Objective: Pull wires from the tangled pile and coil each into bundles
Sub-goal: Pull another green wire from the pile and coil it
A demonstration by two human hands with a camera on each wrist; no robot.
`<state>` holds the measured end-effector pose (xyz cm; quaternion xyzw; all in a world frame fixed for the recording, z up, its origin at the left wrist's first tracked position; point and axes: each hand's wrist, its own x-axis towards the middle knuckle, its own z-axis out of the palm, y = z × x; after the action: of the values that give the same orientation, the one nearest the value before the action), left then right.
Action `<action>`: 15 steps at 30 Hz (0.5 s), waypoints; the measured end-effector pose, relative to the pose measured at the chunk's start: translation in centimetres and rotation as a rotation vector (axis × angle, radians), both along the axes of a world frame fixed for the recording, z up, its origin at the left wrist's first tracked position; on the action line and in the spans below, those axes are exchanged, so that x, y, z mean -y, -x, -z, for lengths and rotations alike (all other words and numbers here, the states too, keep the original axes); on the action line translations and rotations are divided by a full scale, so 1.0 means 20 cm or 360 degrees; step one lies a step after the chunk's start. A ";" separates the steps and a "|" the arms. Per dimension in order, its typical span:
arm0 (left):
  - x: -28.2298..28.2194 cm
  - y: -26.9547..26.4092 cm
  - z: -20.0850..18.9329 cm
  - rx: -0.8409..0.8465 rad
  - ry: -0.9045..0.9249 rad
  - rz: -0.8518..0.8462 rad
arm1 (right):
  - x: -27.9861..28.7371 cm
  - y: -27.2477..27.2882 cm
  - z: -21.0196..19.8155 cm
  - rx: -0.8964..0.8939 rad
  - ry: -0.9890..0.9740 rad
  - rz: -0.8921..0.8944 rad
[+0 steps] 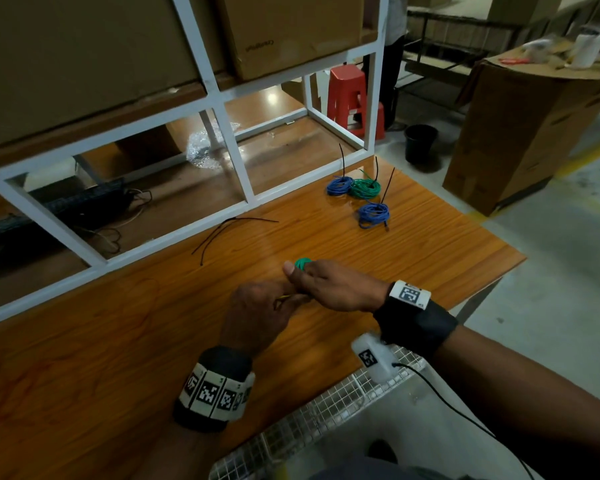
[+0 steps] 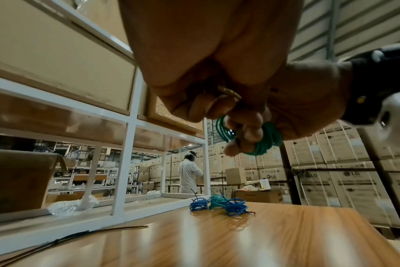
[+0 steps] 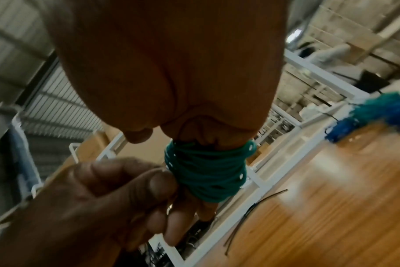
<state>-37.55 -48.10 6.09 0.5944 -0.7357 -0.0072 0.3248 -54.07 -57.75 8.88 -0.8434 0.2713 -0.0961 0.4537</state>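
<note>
Winding green wire (image 3: 206, 173) round my right hand (image 1: 336, 289): many turns sit stacked on two or three fingers (image 3: 183, 222), above the table (image 1: 361, 244), in front of me. My left hand (image 1: 257, 317) is curled, thumb and forefinger pinching the free end just beside the coil; bare copper strands (image 2: 228, 93) show there.

Handling, as I judge it: light, thin, springy. The insulation looks smooth, so turns may slide off or spring open if I loosen. Best hold is a pinch across the whole stack, near where the tail leaves it, before slipping it off the fingers.

Look: teal-green, glossy, turns fairly even, a few crossing.

Three finished coils (image 1: 359, 195), two blue and one green, lie together at the far right of the table, each with a black zip tie standing up. Loose ties (image 1: 222, 230) lie near the white frame (image 1: 222, 133). No tangled pile in view.
</note>
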 end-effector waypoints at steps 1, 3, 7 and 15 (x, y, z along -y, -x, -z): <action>-0.01 0.01 0.00 0.0016 0.0096 0.0023 | 0.01 0.01 -0.02 0.0028 -0.0123 -0.0023; -0.02 0.01 -0.01 0.0024 0.0249 -0.0099 | 0.01 0.02 -0.06 0.0009 -0.0260 -0.0113; 0.02 -0.07 -0.02 -0.0121 0.0078 -0.0041 | 0.02 0.04 -0.04 -0.0178 -0.0419 -0.0308; -0.01 0.02 0.00 -0.1257 -0.0554 0.0239 | 0.08 0.05 0.07 -0.0028 -0.1310 -0.0423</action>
<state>-37.92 -47.89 6.16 0.5366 -0.5840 -0.3815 0.4748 -55.02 -59.35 7.55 -0.6205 0.1799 0.0865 0.7584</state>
